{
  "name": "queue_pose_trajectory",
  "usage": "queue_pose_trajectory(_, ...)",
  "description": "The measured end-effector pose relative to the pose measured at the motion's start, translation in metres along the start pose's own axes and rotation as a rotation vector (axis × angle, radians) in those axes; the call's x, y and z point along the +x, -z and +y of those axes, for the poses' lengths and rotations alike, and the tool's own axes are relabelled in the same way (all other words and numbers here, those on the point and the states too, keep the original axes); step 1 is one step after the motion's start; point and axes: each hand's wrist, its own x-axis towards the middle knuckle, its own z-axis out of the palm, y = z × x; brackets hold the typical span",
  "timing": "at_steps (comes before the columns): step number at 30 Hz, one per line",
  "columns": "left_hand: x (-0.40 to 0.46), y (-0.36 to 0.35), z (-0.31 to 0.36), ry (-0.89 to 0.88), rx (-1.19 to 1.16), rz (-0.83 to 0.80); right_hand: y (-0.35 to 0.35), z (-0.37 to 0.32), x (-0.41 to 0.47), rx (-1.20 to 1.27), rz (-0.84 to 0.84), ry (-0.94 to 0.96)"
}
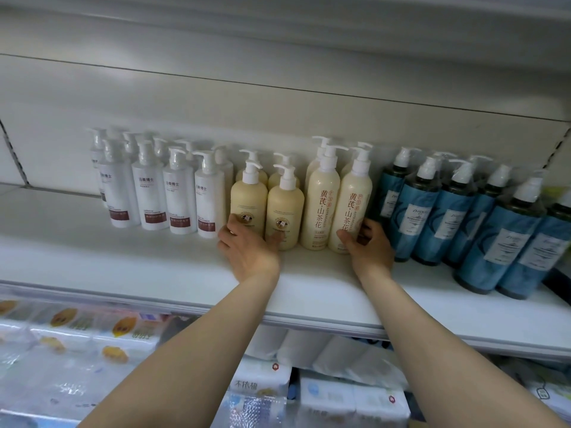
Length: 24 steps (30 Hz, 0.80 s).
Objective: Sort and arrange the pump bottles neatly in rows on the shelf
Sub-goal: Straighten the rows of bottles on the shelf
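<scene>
Your left hand point(244, 242) wraps the base of the short cream bottle point(249, 205), and your right hand point(367, 245) grips the tall cream bottle point(350, 211) two bottles to its right. Left of the short cream bottle the white bottles point(148, 193) already stand in rows. The blue bottles point(463, 211) beyond the tall one run forward in a slanting line, so I judge that end still needs straightening.

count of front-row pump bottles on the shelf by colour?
White bottles: 4
Short cream bottles: 2
Tall cream bottles: 2
Blue bottles: 6, though the right end is cut off by the frame edge
Total: 14; the rows behind are too hidden to count.
</scene>
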Motion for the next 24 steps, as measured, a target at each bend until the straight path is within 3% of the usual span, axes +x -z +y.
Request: queue_pose_trajectory(24,0.0058,0.0025,-0.0041,0.050,-0.097,-0.050,-0.0005,-0.0017,-0.0045,0.004,-0.018,-0.020)
